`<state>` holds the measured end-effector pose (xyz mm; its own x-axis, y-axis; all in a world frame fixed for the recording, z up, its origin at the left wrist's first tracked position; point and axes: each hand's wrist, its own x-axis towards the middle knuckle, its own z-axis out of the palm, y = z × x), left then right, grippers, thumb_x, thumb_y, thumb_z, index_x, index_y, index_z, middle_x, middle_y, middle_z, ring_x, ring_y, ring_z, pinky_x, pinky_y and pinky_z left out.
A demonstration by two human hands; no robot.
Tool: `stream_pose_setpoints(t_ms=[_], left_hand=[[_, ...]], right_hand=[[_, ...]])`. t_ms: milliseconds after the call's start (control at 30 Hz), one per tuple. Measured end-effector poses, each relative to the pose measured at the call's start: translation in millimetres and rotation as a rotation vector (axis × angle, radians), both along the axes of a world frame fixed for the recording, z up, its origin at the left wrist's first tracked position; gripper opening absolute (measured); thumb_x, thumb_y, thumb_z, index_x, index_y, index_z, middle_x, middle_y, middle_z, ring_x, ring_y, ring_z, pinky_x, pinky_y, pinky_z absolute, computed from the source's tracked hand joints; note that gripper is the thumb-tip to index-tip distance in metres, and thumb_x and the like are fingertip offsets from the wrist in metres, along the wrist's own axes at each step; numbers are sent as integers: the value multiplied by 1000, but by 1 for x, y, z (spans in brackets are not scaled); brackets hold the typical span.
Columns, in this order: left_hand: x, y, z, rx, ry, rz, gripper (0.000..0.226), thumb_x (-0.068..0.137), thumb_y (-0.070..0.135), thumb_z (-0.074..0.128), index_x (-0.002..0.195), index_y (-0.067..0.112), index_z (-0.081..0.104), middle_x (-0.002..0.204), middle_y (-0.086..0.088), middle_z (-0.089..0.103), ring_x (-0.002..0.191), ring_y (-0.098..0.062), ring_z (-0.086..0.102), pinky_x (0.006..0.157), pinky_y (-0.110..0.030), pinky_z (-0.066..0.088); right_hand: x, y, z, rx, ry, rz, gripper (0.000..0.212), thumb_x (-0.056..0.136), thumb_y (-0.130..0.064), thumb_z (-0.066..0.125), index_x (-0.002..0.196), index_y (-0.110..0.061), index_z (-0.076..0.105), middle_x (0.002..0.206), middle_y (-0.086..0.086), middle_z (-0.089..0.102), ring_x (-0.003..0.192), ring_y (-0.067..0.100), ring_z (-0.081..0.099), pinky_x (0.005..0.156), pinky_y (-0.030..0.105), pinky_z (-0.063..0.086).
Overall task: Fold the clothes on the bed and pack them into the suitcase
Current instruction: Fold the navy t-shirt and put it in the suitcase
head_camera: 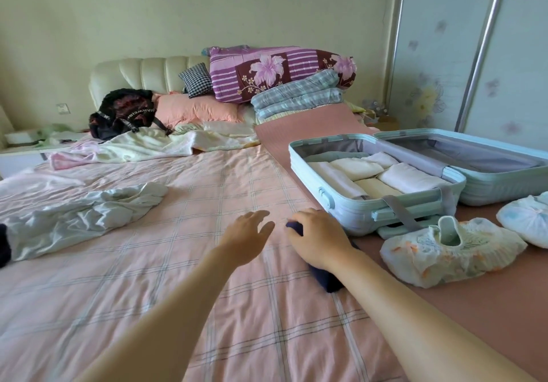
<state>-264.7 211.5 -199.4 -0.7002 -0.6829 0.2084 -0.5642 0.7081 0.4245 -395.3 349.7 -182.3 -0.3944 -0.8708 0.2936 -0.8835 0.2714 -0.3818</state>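
A navy garment [324,280] lies on the bed [192,191] just in front of the near left corner of the open suitcase [350,208]. It is largely covered by the right hand [321,240], whose grip is closed down on it: the fingers are curled over its far end, and only a dark tip beyond the fingers and a dark patch under the wrist can be seen. The left hand [247,232] is held just to the left of it, farther from the suitcase, its grip apart, with fingers spread and nothing in them.

Two halves of the suitcase are laid flat. In the nearer half, five or six pale folded pieces [360,169] are packed side by side — their edges blur together, so the count is uncertain. The farther half [489,186] shows only grey lining.

One crumpled pale garment [80,215] is left unfolded well to the left of the suitcase. One dark piece [4,245] beside it is cut off by the frame edge.

Two bundles in elastic covers are set in front of the suitcase — one [450,252] touching its near right corner, the other [527,218] cut off at the right edge.
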Motion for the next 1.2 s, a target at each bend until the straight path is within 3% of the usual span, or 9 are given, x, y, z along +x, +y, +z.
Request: stream_pose_setpoints(t_ms=[167,367,600,733,833,933,1033,1100,1200], left_hand=[[97,-51,24,-42,29,167,34,99,43,45,129,31,56,118,10,64,111,-17,59,91,-33,46],[232,-123,32,-114,-115,355,35,99,35,45,132,30,50,121,10,64,110,-20,59,81,-32,47],[341,-211,23,-121,-220,545,49,99,32,46,147,28,39,145,-1,48,127,-25,49,96,-39,46],[371,-256,6,-132,-249,544,60,99,32,47,154,28,27,154,0,36,137,-26,37,108,-41,39],[376,-281,-12,-123,-333,473,67,98,40,49,157,29,18,160,4,27,144,-24,30,114,-40,33],[372,-291,-28,-174,-355,481,43,102,37,40,144,32,45,140,3,53,128,-23,49,104,-36,37],[368,-288,-24,-235,-202,547,29,102,25,44,116,22,69,113,0,68,102,-24,61,84,-34,46],[366,-277,-14,-198,-157,558,26,102,19,45,109,16,70,101,-1,68,90,-25,62,73,-32,46],[359,-247,5,-157,-195,497,24,102,18,41,108,18,65,101,1,66,88,-23,62,69,-30,45]], right_hand=[[78,-66,8,38,-105,164,38,99,-40,47,134,-28,59,139,-9,56,125,15,54,103,33,43],[168,-178,15,191,-48,336,43,99,-36,47,140,-26,52,144,-3,49,131,18,48,104,31,40],[257,-303,7,244,-23,491,54,94,-28,51,147,-23,43,151,1,38,136,24,42,108,38,40],[290,-366,1,242,111,535,63,96,-24,54,154,-26,30,166,-6,4,149,27,23,112,41,35],[297,-402,-11,330,184,513,88,95,-12,55,160,-36,0,164,-9,-25,153,27,11,109,42,40],[293,-417,-21,426,289,464,96,92,3,51,158,-40,-3,167,5,4,147,34,29,102,45,47],[280,-413,-23,348,325,488,58,94,-1,45,142,-33,44,142,6,43,123,35,53,92,42,51],[272,-399,-19,302,336,494,37,94,-8,46,121,-32,57,124,4,48,111,34,57,80,37,49],[260,-365,-10,276,412,475,36,90,-15,55,123,-30,58,125,4,46,105,32,60,73,33,45]])
